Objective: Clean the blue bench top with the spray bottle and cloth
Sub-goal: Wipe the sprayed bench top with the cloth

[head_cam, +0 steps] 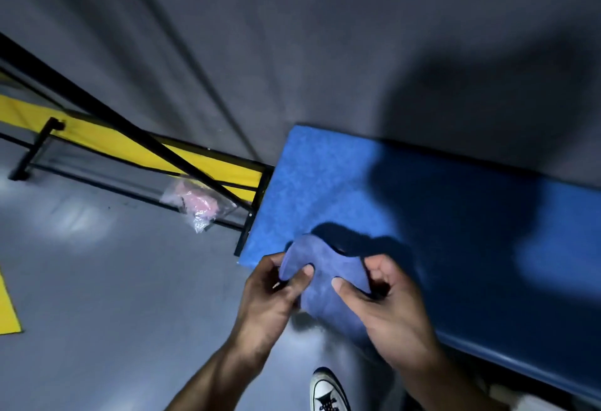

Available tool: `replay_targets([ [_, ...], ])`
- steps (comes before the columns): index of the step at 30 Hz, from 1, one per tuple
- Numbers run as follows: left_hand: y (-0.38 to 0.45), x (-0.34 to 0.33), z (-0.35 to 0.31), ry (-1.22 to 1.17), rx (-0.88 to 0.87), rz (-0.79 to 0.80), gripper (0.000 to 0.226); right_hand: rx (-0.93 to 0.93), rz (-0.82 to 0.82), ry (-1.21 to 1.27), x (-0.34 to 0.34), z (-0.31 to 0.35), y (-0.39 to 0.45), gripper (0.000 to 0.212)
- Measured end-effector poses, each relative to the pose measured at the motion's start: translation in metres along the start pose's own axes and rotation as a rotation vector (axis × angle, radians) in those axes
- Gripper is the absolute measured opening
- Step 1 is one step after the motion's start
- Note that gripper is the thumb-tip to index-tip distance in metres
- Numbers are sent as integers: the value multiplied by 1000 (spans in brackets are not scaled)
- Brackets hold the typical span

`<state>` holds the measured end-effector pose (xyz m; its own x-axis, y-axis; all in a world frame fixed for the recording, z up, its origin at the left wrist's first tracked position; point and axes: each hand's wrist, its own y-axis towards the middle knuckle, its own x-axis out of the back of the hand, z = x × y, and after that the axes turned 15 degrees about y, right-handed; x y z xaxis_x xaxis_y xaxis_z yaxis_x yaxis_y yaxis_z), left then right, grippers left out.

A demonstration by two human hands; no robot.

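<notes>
The whole frame is motion-blurred, and the blue bench top (pixel 325 182) runs off the right edge. At lower centre, the left hand (pixel 273 300) and right hand (pixel 387 309) pinch a blue cloth (pixel 322 280) between thumbs and curled fingers, over the bench's near corner.
</notes>
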<state>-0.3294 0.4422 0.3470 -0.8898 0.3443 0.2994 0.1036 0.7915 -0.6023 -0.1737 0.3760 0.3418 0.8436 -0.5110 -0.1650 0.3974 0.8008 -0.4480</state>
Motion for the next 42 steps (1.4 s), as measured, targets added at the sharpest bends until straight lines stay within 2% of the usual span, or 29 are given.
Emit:
replay_targets([
  [2, 4, 7, -2, -80, 43, 12, 48, 45, 16, -38, -16, 5, 8, 16],
  [5, 2, 18, 1, -51, 35, 0, 39, 64, 15, -68, -34, 6, 20, 13],
  [8, 13, 31, 8, 125, -99, -151, 47, 95, 22, -131, -47, 2, 36, 13],
  [11, 50, 41, 25, 299, -126, -267, 48, 29, 45, -261, -65, -19, 63, 12],
  [14, 87, 44, 40, 543, -186, -273, 48, 114, 8, -574, -76, -48, 89, 32],
  [16, 95, 48, 44, 615, -224, -237, 46, 187, -31, -730, -79, -59, 90, 48],
  [18, 101, 56, 44, 620, -234, -206, 42, 407, -67, -784, -81, -62, 82, 52],
  [20, 110, 68, 39, 525, -213, -191, 35, 670, -21, -844, -91, -62, 67, 41],
  [22, 130, 77, 27, 373, -152, -202, 25, 783, 118, -951, -102, -68, 58, 36],
  [24, 153, 77, 12, 320, -73, -191, 23, 678, 219, -1137, -107, -90, 62, 45],
  [27, 172, 65, 10, 92, 50, -126, 33, 577, 307, -1317, -102, -113, 77, 58],
  [30, 176, 60, 25, -104, 204, -135, 46, 655, 301, -1346, -104, -109, 99, 54],
  [34, 178, 61, 37, -200, 316, -182, 51, 696, 212, -1318, -113, -85, 153, 49],
  [37, 178, 56, 34, -200, 236, -139, 49, 717, 126, -1314, -121, -61, 208, 46],
  [42, 170, 52, 26, -230, 192, -162, 38, 688, 149, -1411, -123, -52, 232, 51],
])
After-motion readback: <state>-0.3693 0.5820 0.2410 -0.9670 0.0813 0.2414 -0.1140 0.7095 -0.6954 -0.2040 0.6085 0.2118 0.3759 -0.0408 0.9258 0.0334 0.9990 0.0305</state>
